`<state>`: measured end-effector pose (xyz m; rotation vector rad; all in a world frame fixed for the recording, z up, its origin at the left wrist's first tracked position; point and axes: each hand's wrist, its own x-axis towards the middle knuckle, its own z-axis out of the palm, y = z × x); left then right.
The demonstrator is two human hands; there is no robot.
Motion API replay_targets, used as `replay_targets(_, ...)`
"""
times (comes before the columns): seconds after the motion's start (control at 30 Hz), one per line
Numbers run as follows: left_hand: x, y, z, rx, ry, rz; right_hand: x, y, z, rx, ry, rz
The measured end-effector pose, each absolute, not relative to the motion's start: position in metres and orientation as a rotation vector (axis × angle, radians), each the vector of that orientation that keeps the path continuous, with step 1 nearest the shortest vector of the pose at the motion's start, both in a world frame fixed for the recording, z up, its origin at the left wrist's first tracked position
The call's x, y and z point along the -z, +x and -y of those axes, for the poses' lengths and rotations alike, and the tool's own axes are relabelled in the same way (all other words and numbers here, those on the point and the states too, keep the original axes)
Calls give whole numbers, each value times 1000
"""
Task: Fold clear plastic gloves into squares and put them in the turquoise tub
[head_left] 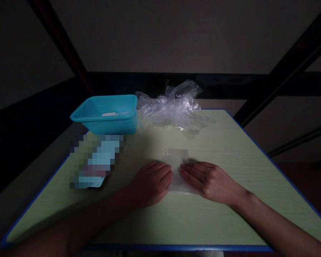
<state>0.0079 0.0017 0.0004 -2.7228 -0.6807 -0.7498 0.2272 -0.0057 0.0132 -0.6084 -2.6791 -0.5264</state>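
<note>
A small clear plastic bag [176, 157] lies flat on the pale green table [230, 200], near its middle. My left hand [151, 182] rests on the bag's left edge with its fingers stretched out flat. My right hand [207, 180] lies flat on the bag's right side, fingers extended toward the left hand. The fingertips of both hands nearly meet over the bag. Neither hand grips anything.
A turquoise plastic tub [107, 114] stands at the back left of the table with something pale inside. A crumpled heap of clear plastic bags [173, 107] lies to its right. A blurred-out flat item [96, 160] sits left of my hands. The room is dim.
</note>
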Motion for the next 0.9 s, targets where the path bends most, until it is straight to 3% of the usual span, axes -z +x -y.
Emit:
replay_targets(0.3, 0, 6, -5, 817, -2851, 737, -23, 236, 1, 402, -662, 2707)
replay_targets(0.43, 4, 6, -10, 1073, -2996, 967, -21, 237, -3, 112, -742, 2635)
replay_targets(0.7, -6, 14, -19, 1231, -3045, 1917, -20, 234, -9, -649, -1207, 2227)
replay_targets(0.9, -2, 20, -30, 1554, -2975, 2190, -11, 225, -16, -875, -1367, 1937)
